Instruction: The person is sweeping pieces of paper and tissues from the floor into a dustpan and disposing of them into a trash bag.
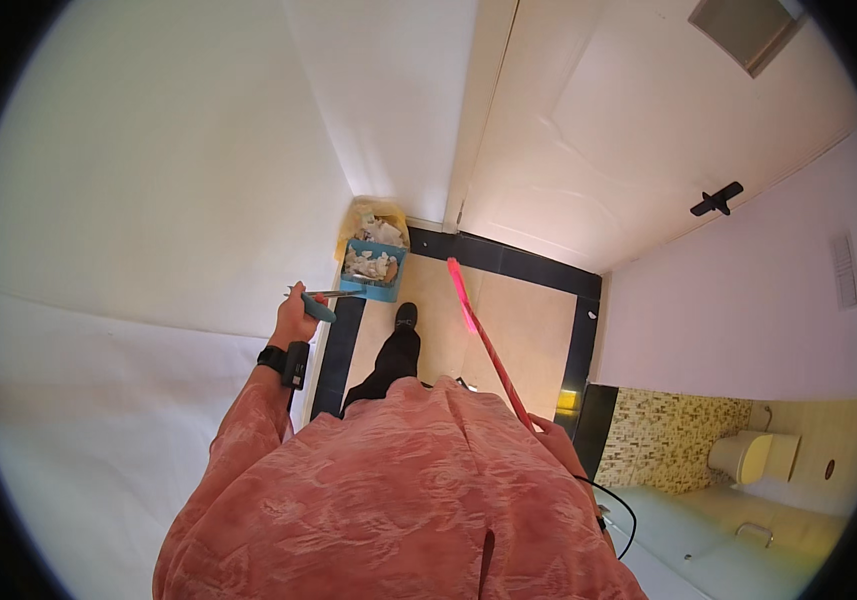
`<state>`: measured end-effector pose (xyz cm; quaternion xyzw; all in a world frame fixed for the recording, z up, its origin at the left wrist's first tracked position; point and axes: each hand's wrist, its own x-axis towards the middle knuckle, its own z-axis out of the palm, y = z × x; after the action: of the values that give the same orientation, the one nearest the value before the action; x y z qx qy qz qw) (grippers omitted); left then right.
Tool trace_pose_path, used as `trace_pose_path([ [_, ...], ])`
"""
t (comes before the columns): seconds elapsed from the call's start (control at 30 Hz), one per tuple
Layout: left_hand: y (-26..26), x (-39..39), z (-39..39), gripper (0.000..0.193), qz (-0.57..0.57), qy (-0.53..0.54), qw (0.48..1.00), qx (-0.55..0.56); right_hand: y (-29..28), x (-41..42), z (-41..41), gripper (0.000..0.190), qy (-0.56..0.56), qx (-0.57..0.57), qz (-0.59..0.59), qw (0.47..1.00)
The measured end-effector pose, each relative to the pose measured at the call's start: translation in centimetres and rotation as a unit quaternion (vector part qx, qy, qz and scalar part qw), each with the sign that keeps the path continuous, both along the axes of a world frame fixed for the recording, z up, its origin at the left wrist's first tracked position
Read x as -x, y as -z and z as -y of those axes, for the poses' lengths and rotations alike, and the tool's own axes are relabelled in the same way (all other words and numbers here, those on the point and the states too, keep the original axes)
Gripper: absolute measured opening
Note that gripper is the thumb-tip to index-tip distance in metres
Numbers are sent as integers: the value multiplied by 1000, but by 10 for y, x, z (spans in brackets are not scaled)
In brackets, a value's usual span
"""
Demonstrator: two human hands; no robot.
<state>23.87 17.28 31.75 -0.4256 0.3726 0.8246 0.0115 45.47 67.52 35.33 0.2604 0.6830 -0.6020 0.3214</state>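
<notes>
My left hand (299,313) grips the handle of a blue dustpan (387,291), whose pan holds crumpled paper scraps (370,265). The pan is at a bin lined with a yellowish bag (361,210), which also holds crumpled paper; whether they touch, I cannot tell. My right hand (552,437), partly hidden by my sleeve and shirt, is closed round the red stick of a broom (499,367). The broom's bright pink head (461,292) is low over the tiled floor, right of my shoe.
A closed white door (571,150) with a black handle (716,199) stands ahead to the right. Dark tile edging (503,259) borders the beige floor (526,315). White walls rise at the left. At the lower right, a bathroom with a toilet (736,456) shows; a black cable (632,517) hangs beside my right arm.
</notes>
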Motion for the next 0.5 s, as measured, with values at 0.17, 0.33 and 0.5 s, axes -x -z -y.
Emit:
trace_pose_path([
  [0.17,25,67,18,24,20,-80,996,-41,14,35,6,47,-32,-65,-6,997],
  [0.33,33,135,15,25,31,-159,981,-111,3,90,12,44,1,-29,24,999],
  [0.5,57,193,19,22,33,-171,975,-137,-8,157,13,48,-32,-36,72,996],
])
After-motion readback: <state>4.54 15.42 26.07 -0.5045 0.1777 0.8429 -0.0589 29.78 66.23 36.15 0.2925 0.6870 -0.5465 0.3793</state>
